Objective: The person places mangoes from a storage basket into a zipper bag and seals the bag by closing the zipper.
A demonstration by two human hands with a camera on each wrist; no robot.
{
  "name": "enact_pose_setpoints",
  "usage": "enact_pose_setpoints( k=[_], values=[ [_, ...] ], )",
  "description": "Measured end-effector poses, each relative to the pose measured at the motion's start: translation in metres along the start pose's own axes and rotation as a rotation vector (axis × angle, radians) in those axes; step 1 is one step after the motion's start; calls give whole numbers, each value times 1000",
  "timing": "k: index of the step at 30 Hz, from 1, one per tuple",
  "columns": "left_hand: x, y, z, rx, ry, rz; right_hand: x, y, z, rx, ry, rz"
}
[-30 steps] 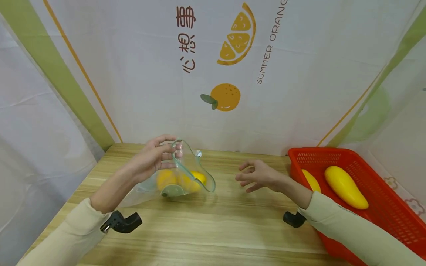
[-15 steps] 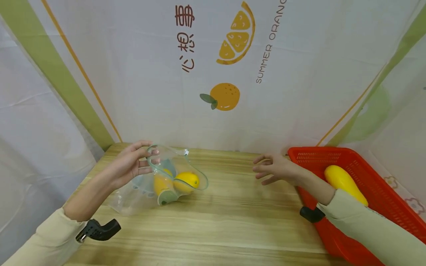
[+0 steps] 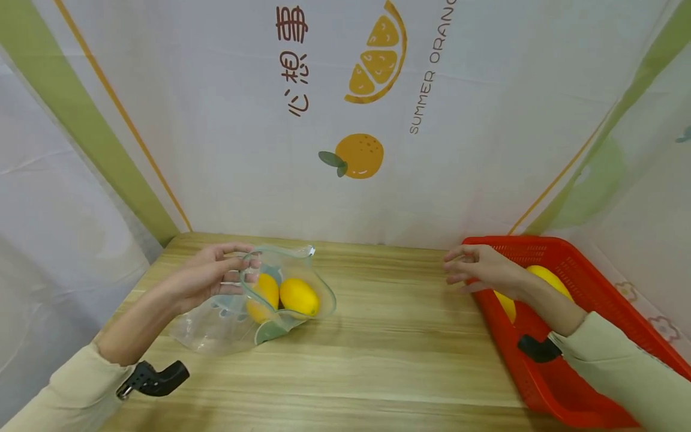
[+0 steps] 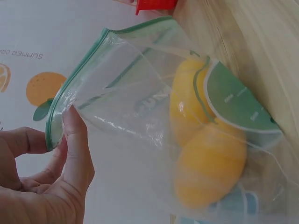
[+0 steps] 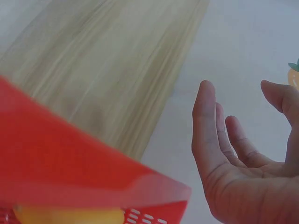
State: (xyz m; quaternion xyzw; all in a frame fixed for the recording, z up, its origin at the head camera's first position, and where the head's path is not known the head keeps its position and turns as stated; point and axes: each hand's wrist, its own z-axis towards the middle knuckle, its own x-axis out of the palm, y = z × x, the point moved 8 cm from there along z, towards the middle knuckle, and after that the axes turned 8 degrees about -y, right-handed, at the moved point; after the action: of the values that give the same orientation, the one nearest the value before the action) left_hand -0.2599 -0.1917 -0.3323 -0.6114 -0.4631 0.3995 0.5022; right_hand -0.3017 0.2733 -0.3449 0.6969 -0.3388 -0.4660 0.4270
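My left hand (image 3: pixel 207 273) pinches the green-edged mouth of a clear zip bag (image 4: pixel 126 93) between thumb and fingers. The bag lies on its side on the table, its mouth spread toward the right. Inside, two yellow mangoes, one nearer the mouth (image 3: pixel 299 297) and one behind it (image 3: pixel 261 303), lie against each other. My right hand (image 3: pixel 488 270), holding nothing, hovers over the left rim of a red plastic basket (image 3: pixel 599 294) with fingers loosely bent. Two more yellow mangoes show in the basket, one at the back (image 3: pixel 547 279) and one partly behind my right wrist (image 3: pixel 506 307).
A wood-grain table (image 3: pixel 378 360) lies under the bag and basket. Behind it hangs a white curtain (image 3: pixel 421 192) printed with oranges and writing. Black camera mounts sit on both wrists, the left mount (image 3: pixel 156 379) and the right mount (image 3: pixel 538 348).
My right hand has moved right, from above the table to the basket's left rim. My left hand has drawn the bag's mouth left and lowered it, and the mangoes now show through its opening.
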Motion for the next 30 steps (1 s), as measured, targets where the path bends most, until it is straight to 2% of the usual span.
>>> enact_pose_setpoints(
  k=[3,6,13,18,23,27,30],
  values=[
    [10,-3,3,-10,19,-6,8,-5,5,6,10,11],
    [21,-6,6,-3,33,-23,23,-8,15,16,19,45],
    [36,-9,10,12,46,-46,94,-10,46,19,118,155],
    [40,-10,9,13,55,-57,147,-10,63,20,221,205],
    [40,-10,8,21,55,-61,191,-11,68,46,304,236],
    [40,-10,7,30,57,-67,214,-11,70,28,334,257],
    [41,-11,6,34,57,-73,219,-9,70,18,332,306]
  ],
)
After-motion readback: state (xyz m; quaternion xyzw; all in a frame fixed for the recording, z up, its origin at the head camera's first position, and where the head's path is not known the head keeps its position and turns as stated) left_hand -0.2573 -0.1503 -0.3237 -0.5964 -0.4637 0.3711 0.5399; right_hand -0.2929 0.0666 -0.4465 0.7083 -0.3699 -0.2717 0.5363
